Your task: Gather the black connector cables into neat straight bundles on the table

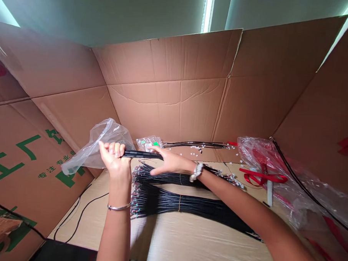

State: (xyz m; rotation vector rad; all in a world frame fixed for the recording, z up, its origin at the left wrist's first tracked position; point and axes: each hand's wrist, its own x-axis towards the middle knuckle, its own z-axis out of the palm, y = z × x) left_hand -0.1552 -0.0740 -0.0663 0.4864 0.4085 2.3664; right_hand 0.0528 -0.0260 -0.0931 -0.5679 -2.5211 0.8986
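Observation:
My left hand (113, 154) is closed around one end of a bundle of black cables (142, 155), held up above the table. A clear plastic bag (104, 137) hangs at and behind this hand. At the other end of the bundle, my right hand (171, 161) has its thumb and fingers spread apart; the cables reach its palm side. Beneath lie two larger black cable bundles (199, 206) with coloured wire ends at the left, the nearer one tied with a thin band.
Cardboard walls (166, 103) enclose the table (192, 243). Small white connectors (194, 154) and thin black cables (196, 144) lie at the back, by a small plastic bag (149, 142). At right are red ribbon (264, 176) and crumpled clear plastic (312, 190).

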